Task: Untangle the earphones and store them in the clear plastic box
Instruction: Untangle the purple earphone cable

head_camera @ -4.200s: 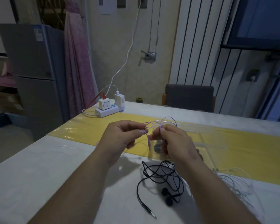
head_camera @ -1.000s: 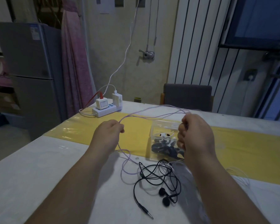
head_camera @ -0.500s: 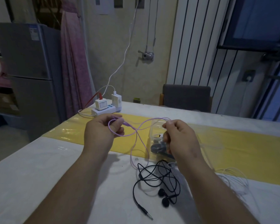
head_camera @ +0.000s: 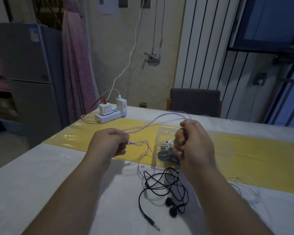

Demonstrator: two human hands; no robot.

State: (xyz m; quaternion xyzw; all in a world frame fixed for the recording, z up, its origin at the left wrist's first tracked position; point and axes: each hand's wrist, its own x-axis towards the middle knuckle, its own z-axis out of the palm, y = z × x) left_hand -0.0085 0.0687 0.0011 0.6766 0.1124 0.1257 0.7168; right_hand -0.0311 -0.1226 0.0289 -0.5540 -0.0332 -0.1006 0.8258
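Pulling a thin purple earphone cord out straight, up above the white table.

At the left hand, fingers curled in, pinching the cord between thumb and finger. At the right hand, a closed fist wrapped tight round another part of the same cord. From hand to hand, 2 purple strands up in the air. Below the left hand, 1 loose loop hanging down to the table.

Just behind the right hand, on the shiny yellow strip, the small clear plastic box, with some white and dark earphones already inside. No lid to be made out.

Nearer the body, a messy pile of black earphones with a metal plug, lying on the table, untouched. Off to the right, a heap of thin white earphone cord.

Step in hand, most likely: untangling the purple set.

Next, probably: checking the hanging loop for knots, then winding the cord up small and dropping it in the box. Calls for a soft pull, not a hard tug, and a bundle small enough to fit beside the others. After that, 2 more sets to do.
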